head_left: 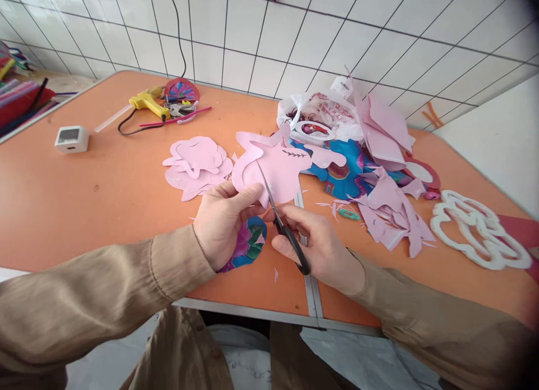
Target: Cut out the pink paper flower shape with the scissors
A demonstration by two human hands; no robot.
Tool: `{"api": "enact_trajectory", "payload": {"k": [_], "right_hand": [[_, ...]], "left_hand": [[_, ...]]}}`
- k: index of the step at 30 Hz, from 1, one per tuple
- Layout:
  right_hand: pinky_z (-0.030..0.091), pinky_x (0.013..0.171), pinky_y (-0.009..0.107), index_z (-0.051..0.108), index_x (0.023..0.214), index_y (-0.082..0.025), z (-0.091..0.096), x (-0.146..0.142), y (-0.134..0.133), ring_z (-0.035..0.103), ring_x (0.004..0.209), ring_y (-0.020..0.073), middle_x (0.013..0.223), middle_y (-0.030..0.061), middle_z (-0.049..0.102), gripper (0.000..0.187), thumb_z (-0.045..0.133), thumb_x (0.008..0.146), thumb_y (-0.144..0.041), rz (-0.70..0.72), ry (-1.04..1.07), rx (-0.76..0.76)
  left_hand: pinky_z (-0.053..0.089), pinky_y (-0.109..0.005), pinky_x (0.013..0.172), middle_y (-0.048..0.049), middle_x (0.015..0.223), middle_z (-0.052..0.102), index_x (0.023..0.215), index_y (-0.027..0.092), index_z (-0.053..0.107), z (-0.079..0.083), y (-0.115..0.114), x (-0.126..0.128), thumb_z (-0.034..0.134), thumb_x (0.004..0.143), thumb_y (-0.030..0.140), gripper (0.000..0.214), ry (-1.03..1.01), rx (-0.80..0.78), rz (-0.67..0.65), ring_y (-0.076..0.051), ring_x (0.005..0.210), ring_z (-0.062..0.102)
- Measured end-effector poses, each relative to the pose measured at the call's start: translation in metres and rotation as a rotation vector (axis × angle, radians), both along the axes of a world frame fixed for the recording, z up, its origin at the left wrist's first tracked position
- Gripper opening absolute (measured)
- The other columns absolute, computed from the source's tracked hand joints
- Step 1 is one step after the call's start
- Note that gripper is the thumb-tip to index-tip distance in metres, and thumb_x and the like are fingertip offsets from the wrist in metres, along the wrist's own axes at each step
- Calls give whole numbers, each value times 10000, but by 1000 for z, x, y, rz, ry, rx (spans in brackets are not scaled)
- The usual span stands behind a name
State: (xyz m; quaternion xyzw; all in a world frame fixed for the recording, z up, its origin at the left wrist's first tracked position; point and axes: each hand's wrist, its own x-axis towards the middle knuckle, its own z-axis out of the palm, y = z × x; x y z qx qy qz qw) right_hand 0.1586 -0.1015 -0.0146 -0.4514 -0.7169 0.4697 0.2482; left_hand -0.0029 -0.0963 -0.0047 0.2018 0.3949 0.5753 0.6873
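My left hand (225, 216) pinches the lower left edge of a pink paper cutout (280, 168) with wavy edges and a small dark leaf sprig on it. In my right hand (314, 241) is a pair of scissors (290, 238) with black handles. Its blades point up and left across the lower part of the pink paper. Beneath my hands lies a blue piece with a flower pattern (255, 238), partly hidden by my left hand. Left of the held paper rests a stack of pink cutouts (197, 160) on the table.
A yellow glue gun (147, 102) with a cord lies at the back left, near a small white box (72, 139). Pink paper scraps (389, 207), a white plastic bag (332, 112) and blue patterned fabric (343, 165) crowd the right. White cloud-like cutouts (452, 227) lie farther right.
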Motion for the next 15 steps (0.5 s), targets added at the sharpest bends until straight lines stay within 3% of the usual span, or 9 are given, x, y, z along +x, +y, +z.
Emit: {"api": "enact_trajectory", "payload": {"k": [15], "right_hand": [[395,569,288,606,922,-206,-3,0,0,453,663,161,692,-1,491,557,661,743,-731,-29,25,-37]], "left_hand": [[497,-226,572,-7,602,653,627,124,689,-1,0,0,736,765,90,149,-42,1,-5,-79,497,581]]}}
